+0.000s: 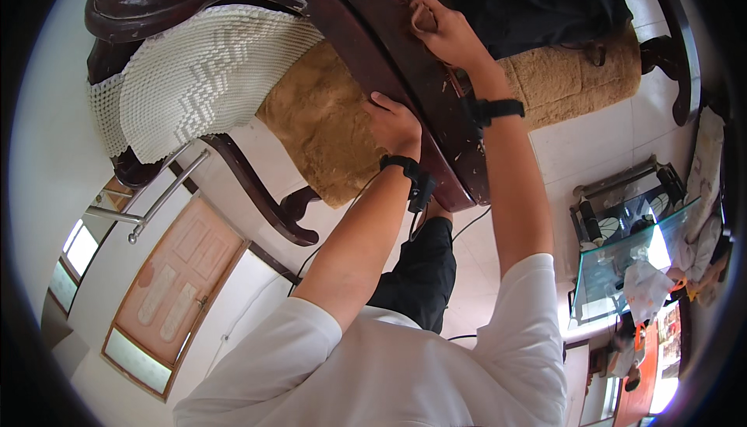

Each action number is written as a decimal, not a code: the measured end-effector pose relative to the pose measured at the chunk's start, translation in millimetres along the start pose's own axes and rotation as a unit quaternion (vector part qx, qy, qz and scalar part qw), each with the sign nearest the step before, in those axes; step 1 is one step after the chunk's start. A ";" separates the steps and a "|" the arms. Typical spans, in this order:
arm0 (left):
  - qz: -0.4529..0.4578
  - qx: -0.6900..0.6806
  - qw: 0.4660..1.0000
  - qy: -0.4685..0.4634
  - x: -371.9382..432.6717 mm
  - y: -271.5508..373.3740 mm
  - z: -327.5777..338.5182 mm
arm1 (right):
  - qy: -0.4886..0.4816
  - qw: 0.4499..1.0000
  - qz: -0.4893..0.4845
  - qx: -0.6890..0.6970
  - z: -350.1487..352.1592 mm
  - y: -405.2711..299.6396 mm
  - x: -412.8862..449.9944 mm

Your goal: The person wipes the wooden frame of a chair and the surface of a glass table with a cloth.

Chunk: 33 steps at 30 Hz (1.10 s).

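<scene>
Two dark wooden armrests run side by side across the upper middle, their surface scratched and chipped. My left hand lies against the left edge of the nearer one, above a brown plush seat cover; its fingers are partly hidden. Farther up, my right hand is curled at the right edge of the wood. Something brownish shows inside its curled fingers, but whether it is cloth or skin I cannot tell. Each wrist wears a black strap, with a small device and cable at the left one. Black fabric is heaped beside my right hand.
A white crocheted cover drapes over the left seat. Another brown plush cover lies on the right seat. Curved wooden legs stand on the tiled floor. A glass-topped table with a plastic bag is at right; a person is far off.
</scene>
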<state>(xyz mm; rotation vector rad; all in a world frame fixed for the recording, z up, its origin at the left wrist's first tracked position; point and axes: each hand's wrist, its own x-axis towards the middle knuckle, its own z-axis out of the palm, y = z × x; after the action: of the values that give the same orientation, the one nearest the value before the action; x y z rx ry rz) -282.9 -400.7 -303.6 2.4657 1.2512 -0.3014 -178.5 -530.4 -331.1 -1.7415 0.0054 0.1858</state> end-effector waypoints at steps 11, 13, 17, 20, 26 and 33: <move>0.006 0.003 1.000 0.000 4.2 -6.0 -2.0 | 0.004 0.974 0.223 0.047 -23.0 -41.2 -134.3; 0.014 0.005 1.000 0.005 1.7 -6.7 0.8 | 0.006 0.970 0.230 0.080 -22.7 -45.6 -133.4; 0.001 0.004 1.000 -0.008 4.2 -8.3 0.1 | -0.002 0.980 0.191 -0.049 -2.4 -42.9 -82.9; 0.019 -0.015 1.000 -0.008 -0.6 -1.6 1.5 | 0.016 0.983 0.175 -0.053 4.9 -18.5 -32.8; 0.022 0.037 0.999 0.016 0.4 -2.8 -1.1 | 0.024 0.968 0.220 0.120 -0.9 -14.6 -81.2; -0.006 0.026 1.000 0.011 4.2 -6.3 3.8 | 0.058 0.921 0.314 0.224 -45.2 -17.2 -274.4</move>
<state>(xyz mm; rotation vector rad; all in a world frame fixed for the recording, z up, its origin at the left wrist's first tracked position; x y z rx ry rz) -285.7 -395.7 -309.9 2.5132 1.2842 -0.3139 -441.9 -599.2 -271.8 -1.2385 0.6530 0.5093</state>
